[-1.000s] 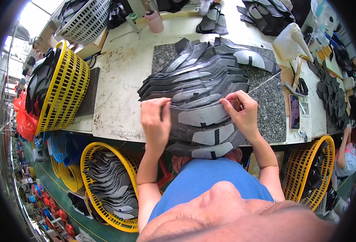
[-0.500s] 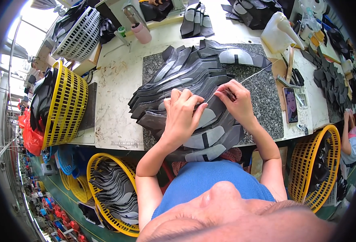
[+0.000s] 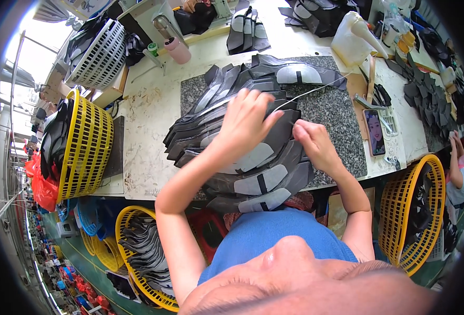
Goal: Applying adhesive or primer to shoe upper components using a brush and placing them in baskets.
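Note:
A fanned pile of dark grey, curved shoe-upper pieces (image 3: 200, 128), some with light grey patches, lies on a speckled stone slab (image 3: 339, 113). My left hand (image 3: 246, 119) is over the middle of the pile, its thumb and index finger apart. A thin white cord (image 3: 316, 90) runs from the far right to near that thumb; the hand partly hides its end. My right hand (image 3: 316, 146) is closed at the pile's right side, thumb against fingers; whatever it pinches is too small to make out. Nearest me, pieces with black strips (image 3: 261, 182) hang over the table edge.
At the right lie a phone (image 3: 375, 132), tools and a white jug (image 3: 354, 39). Yellow baskets of pieces stand at the left (image 3: 87, 147), below left (image 3: 121, 231) and right (image 3: 400, 215). A pink bottle (image 3: 178, 51) stands far left. A co-worker's arm (image 3: 457, 163) shows far right.
My left hand has moved up and right, its fingers opening from a pinch. My right hand has moved slightly down. The cord now reaches toward the left hand instead of the right.

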